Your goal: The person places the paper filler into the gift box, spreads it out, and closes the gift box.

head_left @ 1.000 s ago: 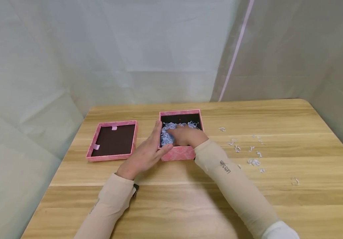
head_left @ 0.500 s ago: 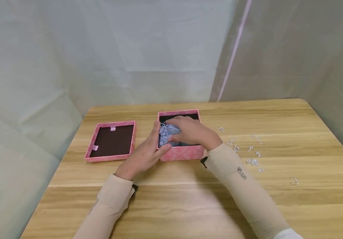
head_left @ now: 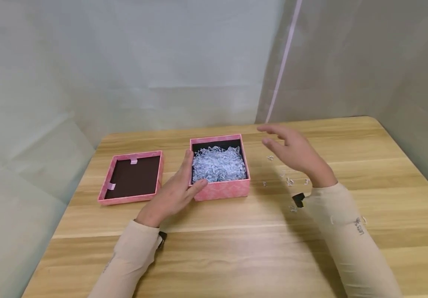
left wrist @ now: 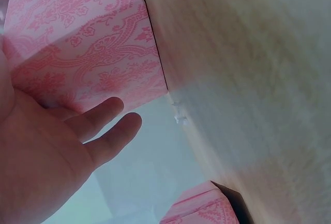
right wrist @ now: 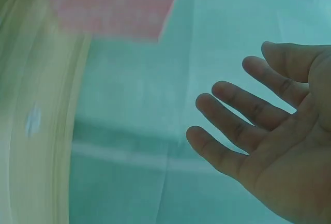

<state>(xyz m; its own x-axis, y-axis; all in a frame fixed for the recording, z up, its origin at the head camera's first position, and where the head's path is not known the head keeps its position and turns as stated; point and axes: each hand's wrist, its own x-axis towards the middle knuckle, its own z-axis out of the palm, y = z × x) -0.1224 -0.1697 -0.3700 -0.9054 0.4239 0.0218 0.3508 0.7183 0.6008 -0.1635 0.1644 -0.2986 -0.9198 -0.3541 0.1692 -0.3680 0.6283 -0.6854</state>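
Observation:
A pink patterned box (head_left: 223,190) stands uncovered on the table, filled with pale blue shredded paper (head_left: 219,164) below its rim. My left hand (head_left: 171,194) rests along the box's left side, fingers straight and thumb at the front left corner. In the left wrist view its fingers (left wrist: 106,113) lie beside the patterned wall. Right of the box, my right hand (head_left: 297,153) hovers above the table with nothing in it. Its fingers (right wrist: 227,120) are spread and slightly bent in the right wrist view.
The pink lid (head_left: 135,177) lies upturned left of the box, its dark inside showing. Loose paper shreds (head_left: 290,182) are scattered on the wooden table (head_left: 214,256) to the right. A pale cloth curtain (head_left: 169,62) hangs behind the table's far edge.
My right hand has risen out of the box and moved right, leaving the shredded paper in view. My left hand has kept its place at the box's left side.

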